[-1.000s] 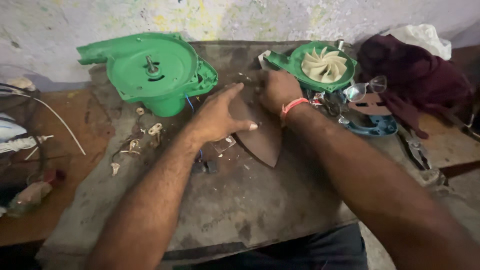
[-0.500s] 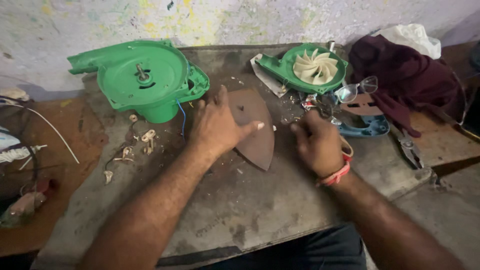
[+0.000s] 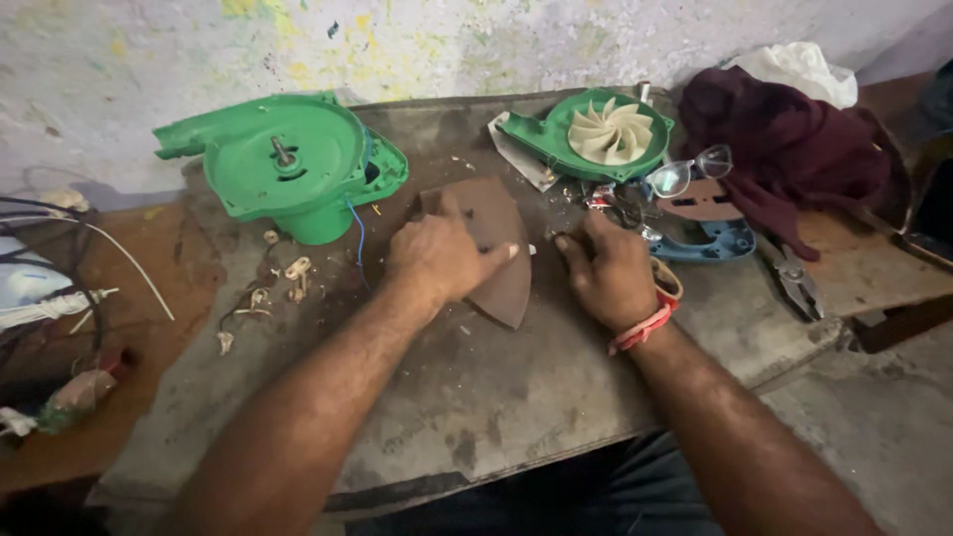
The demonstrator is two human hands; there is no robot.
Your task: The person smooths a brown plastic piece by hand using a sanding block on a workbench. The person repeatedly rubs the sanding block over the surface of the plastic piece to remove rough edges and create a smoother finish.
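Observation:
A brown, pointed flat plate shaped like an iron's sole (image 3: 503, 260) lies on the grey worktop (image 3: 496, 397). My left hand (image 3: 437, 256) rests flat on its left half, fingers spread toward the right edge. My right hand (image 3: 608, 274), with a red band at the wrist, sits on the worktop just right of the plate, fingers curled downward near small loose parts. Whether it pinches anything is hidden by the fingers.
A green blower housing (image 3: 288, 169) stands at the back left. A green half-shell with a cream fan wheel (image 3: 608, 131) lies at the back, with eyeglasses (image 3: 687, 171), a blue iron base (image 3: 707, 238), pliers (image 3: 794, 278) and dark cloth (image 3: 784, 149) to the right. Wires (image 3: 89, 248) lie at left.
My right hand has pulled back from the far end of the plate to the worktop beside it. The left hand stayed on the plate.

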